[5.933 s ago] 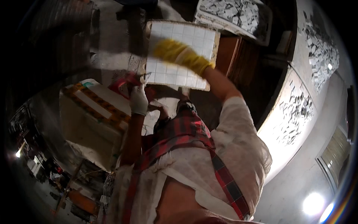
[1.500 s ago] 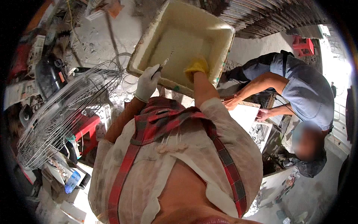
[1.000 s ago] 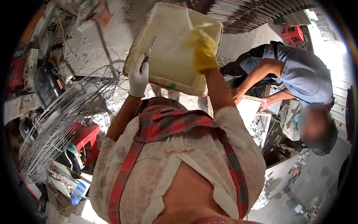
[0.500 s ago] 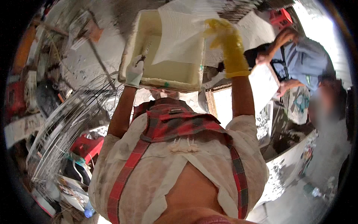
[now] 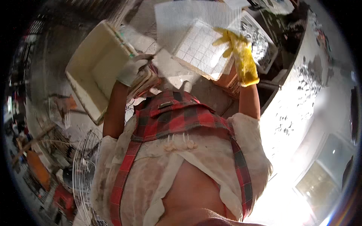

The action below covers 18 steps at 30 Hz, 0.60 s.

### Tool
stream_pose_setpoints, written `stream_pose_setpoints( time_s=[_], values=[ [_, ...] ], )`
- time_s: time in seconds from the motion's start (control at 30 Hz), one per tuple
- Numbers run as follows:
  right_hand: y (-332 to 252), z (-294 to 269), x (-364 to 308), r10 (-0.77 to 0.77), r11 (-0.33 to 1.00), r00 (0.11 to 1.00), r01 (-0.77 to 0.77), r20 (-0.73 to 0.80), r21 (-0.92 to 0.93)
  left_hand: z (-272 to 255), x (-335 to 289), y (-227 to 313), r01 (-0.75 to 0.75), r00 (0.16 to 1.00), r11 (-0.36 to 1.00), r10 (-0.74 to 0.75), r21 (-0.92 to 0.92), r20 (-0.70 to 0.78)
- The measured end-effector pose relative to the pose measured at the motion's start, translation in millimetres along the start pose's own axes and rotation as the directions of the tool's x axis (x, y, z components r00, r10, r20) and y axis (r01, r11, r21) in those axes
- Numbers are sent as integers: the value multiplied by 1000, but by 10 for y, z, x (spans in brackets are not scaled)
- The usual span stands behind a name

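A pale, see-through mesh sheet (image 5: 177, 26) spreads over a white tile-like panel with grid lines (image 5: 194, 47). My right hand (image 5: 243, 56), in a wet yellow rubber glove, is at the sheet's right side. Its fingers reach over the sheet and seem to grip it; the thumb's hold is hard to see. My left hand (image 5: 132, 70), in a whitish glove, is closed beside the rim of a cream rectangular basin (image 5: 85, 56). A thin grey piece shows at its fingertips, too blurred to name, near the sheet's lower left corner.
A white tray of dark and light fragments (image 5: 260, 41) stands beyond my right hand. The panel rests on a brownish stack (image 5: 230, 81). At lower left lies a coil of wire (image 5: 83, 162); a pale wall edge (image 5: 290, 86) runs along the right.
My view has turned right, so the basin now appears farther left. The mesh sheet has gone from above the basin to above the panel with my right hand. The co-worker is out of view.
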State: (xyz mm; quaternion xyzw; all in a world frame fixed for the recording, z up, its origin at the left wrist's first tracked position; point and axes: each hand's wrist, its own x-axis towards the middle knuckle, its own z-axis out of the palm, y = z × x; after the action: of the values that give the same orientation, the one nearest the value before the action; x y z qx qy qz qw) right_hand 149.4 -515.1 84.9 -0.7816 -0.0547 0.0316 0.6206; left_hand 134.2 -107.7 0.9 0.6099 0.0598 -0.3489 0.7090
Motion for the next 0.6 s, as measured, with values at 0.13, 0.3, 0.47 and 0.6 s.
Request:
stream_pose_setpoints(
  time_s=[0.13, 0.3, 0.47, 0.6],
  values=[
    [853, -282, -618, 249, 929, 948, -175, -197, 327, 385, 926, -255, 98, 988, 957, -127, 273, 89],
    [2094, -395, -946, 386, 802, 896, -209, -218, 560, 694, 1770, -692, 139, 983, 924, -174, 355, 67],
    [2628, -431, -701, 515, 749, 835, -327, -194, 577, 564, 2408, -978, 138, 989, 865, -143, 483, -26],
    [2727, -389, -350, 562, 767, 791, -390, -240, 510, 431, 2694, -964, 135, 991, 831, -114, 540, -74]
  ],
)
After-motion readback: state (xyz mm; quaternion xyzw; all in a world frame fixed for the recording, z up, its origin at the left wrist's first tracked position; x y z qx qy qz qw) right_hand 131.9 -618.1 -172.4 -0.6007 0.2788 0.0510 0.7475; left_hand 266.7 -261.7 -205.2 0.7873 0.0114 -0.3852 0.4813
